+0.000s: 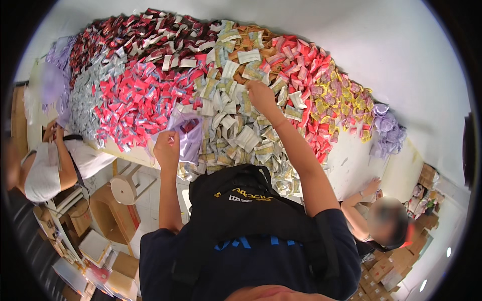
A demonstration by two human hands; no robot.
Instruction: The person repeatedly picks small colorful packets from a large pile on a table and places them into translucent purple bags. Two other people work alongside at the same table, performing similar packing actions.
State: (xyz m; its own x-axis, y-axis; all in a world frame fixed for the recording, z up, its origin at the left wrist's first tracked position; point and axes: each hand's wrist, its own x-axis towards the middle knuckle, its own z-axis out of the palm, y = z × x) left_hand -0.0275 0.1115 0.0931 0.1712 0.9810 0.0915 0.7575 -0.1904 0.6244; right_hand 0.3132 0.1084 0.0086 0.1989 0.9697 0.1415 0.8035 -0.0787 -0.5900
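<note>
My left hand (167, 150) grips the rim of a thin, translucent purple plastic bag (190, 145). The bag's mouth gapes upward, and dark red packets show inside. Over the middle of the table my right hand (260, 97) hovers at the heap, fingers curled downward; whether they pinch a packet is hidden. Beneath and around that hand lie white-and-gold packets (226, 101) in a loose pile, with orange packets (244, 42) just beyond. Pink packets (139, 101) spread left of the bag.
Dark red packets (147, 35) and silvery packets (88, 94) lie leftward, red packets (305, 56) and yellow-edged packets (335, 92) rightward. Purple bags (388, 129) bunch at the right. Two people work at either side. A stool (123, 189) and open carton (109, 216) stand left.
</note>
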